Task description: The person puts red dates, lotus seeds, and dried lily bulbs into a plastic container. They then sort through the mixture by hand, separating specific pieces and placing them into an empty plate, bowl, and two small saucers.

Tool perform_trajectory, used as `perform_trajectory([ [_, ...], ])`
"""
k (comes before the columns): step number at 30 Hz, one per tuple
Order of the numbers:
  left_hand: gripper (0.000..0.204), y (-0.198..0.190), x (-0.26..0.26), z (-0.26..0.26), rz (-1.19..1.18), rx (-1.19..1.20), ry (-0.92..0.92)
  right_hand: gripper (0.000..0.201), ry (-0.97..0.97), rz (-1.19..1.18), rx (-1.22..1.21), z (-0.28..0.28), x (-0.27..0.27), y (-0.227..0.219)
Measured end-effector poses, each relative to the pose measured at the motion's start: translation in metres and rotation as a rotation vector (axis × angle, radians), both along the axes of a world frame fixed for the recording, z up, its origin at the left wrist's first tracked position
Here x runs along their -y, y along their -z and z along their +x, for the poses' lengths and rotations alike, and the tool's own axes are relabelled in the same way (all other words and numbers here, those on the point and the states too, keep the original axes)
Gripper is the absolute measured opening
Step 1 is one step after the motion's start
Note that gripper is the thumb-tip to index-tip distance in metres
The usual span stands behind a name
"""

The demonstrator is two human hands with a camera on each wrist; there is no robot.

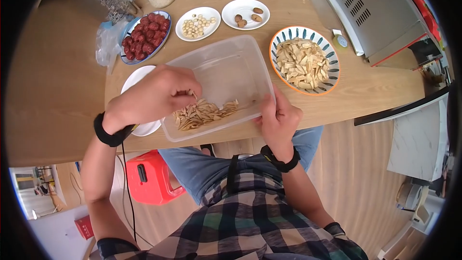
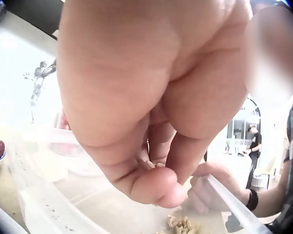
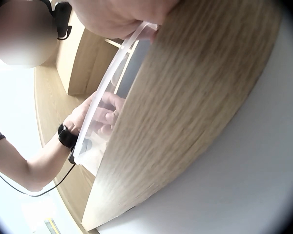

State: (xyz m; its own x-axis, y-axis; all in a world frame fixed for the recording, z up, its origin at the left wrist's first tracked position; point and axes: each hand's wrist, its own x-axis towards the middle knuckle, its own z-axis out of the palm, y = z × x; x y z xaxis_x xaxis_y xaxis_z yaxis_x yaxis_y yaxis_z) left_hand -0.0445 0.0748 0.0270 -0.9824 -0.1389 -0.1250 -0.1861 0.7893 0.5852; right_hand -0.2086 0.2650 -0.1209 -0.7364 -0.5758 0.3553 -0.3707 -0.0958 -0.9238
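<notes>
A clear plastic container [image 1: 226, 62] lies tilted at the table's front edge, dried slices [image 1: 204, 114] gathered along its near side. Over its left part, my left hand [image 1: 156, 97] pinches a few slices between thumb and curled fingers; in the left wrist view pale bits [image 2: 155, 165] show between the fingertips of that hand [image 2: 151, 97]. My right hand [image 1: 280, 118] grips the container's right rim, thumb on the wall. In the right wrist view the right hand [image 3: 122, 17] holds the rim [image 3: 105, 83], and the left hand shows through the plastic.
Behind the container stand a plate of red dates [image 1: 147, 37], a plate of round pale pieces [image 1: 198, 24] and a plate with several brown nuts [image 1: 246, 14]. At right is a patterned bowl of slices [image 1: 302, 62]. A white plate [image 1: 138, 78] lies partly under my left arm.
</notes>
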Motion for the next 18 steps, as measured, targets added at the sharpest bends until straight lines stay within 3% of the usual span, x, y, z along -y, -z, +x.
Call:
perform_trajectory([
  [2,0.009,-0.007,0.002,0.008,0.053,-0.032,-0.048,0.029,-0.008,0.003,0.014,0.000,0.000,-0.004],
  [4,0.009,-0.024,0.003,0.018,0.261,0.052,-0.297,0.028,-0.021,0.005,0.034,0.002,-0.001,-0.006],
  [6,0.011,-0.027,0.011,0.041,0.296,-0.040,-0.342,0.028,-0.010,0.033,0.059,0.002,-0.001,-0.007],
  [9,0.009,-0.032,0.025,0.076,0.401,-0.156,-0.617,0.029,-0.013,0.058,0.080,0.002,-0.002,-0.007],
  [18,0.013,0.030,0.067,0.136,0.283,-0.046,-0.832,0.030,-0.028,0.041,0.132,0.002,-0.002,-0.007],
])
